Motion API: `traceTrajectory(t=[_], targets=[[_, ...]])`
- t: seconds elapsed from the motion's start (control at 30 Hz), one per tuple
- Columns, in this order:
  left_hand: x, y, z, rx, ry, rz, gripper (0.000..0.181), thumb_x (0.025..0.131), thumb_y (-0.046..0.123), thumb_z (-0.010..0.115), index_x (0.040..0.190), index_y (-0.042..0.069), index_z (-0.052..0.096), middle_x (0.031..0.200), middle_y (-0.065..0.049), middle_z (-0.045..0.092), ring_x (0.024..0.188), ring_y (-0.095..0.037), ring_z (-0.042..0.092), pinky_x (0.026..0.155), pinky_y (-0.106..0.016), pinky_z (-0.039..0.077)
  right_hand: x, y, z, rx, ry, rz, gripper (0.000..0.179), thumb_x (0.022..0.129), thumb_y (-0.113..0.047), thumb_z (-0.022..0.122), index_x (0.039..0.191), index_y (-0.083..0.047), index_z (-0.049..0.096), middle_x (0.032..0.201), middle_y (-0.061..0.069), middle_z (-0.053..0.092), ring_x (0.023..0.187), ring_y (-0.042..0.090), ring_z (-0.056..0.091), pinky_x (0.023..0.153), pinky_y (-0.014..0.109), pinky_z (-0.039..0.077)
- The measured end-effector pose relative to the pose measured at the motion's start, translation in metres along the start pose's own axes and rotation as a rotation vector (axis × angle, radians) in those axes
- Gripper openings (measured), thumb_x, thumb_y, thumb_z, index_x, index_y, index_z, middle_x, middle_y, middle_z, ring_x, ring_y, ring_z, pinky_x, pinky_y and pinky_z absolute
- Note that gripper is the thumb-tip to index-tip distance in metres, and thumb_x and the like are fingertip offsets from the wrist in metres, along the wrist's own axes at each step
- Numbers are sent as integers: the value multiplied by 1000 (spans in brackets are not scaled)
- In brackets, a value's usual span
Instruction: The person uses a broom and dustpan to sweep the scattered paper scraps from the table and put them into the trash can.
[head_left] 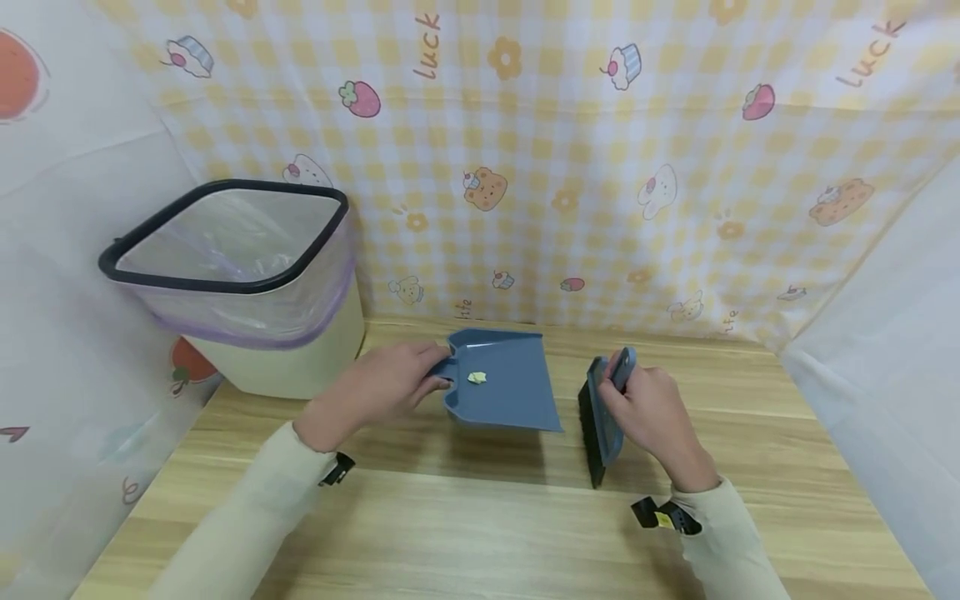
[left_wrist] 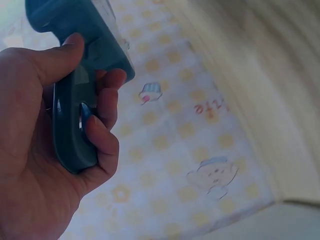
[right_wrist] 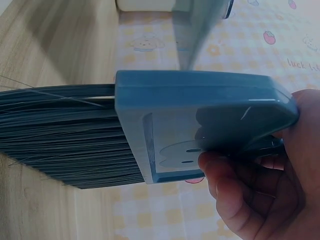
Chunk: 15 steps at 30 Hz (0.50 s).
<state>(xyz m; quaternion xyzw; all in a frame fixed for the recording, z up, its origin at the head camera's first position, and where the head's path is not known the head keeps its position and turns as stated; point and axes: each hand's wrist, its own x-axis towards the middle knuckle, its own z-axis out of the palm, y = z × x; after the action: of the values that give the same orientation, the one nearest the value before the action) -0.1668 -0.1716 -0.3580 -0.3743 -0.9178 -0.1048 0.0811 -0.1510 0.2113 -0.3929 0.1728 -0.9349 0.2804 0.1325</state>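
A blue dustpan (head_left: 506, 396) is gripped by its handle in my left hand (head_left: 393, 375), and its shadow falls on the table in front of it. On the pan, close to the handle, lies a small pale yellow-green scrap (head_left: 477, 377). The left wrist view shows fingers and thumb wrapped around the dustpan handle (left_wrist: 75, 120). To the right of the pan, my right hand (head_left: 652, 412) holds a blue hand brush (head_left: 604, 412) by its handle. Dark bristles (right_wrist: 65, 135) extend from the brush head, facing the pan's open edge with a gap between.
A cream bin (head_left: 300, 362) with a black rim and a clear liner bag stands at the back left, beside my left hand. Behind the wooden table (head_left: 450, 525) hangs a yellow checked cloth (head_left: 562, 158). White sheeting closes off both sides.
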Motion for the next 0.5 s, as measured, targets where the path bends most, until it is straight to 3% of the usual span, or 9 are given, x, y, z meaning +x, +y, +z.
traceTrajectory(t=[0.17, 0.3, 0.5], targets=[[1, -4, -21, -17, 44, 41, 29, 109, 22, 73, 123, -2, 67, 96, -2, 66, 79, -16, 62, 71, -37, 56, 0, 0, 0, 2, 2, 4, 17, 107, -7, 53, 92, -13, 58, 53, -11, 32, 44, 7, 26, 47, 27, 30], [1, -6, -37, 31, 103, 91, 26, 107, 18, 75, 119, -4, 67, 94, -4, 66, 78, -20, 65, 71, -41, 58, 0, 0, 0, 3, 8, -4, 17, 107, -7, 52, 92, -13, 58, 53, -11, 32, 44, 7, 26, 47, 27, 31], [-2, -6, -64, 114, 112, 74, 27, 109, 21, 73, 123, -2, 67, 98, -6, 68, 80, -24, 69, 73, -44, 60, 0, 1, 0, -1, 23, -27, 16, 106, -6, 53, 93, -13, 59, 54, -10, 34, 45, 7, 28, 47, 27, 31]])
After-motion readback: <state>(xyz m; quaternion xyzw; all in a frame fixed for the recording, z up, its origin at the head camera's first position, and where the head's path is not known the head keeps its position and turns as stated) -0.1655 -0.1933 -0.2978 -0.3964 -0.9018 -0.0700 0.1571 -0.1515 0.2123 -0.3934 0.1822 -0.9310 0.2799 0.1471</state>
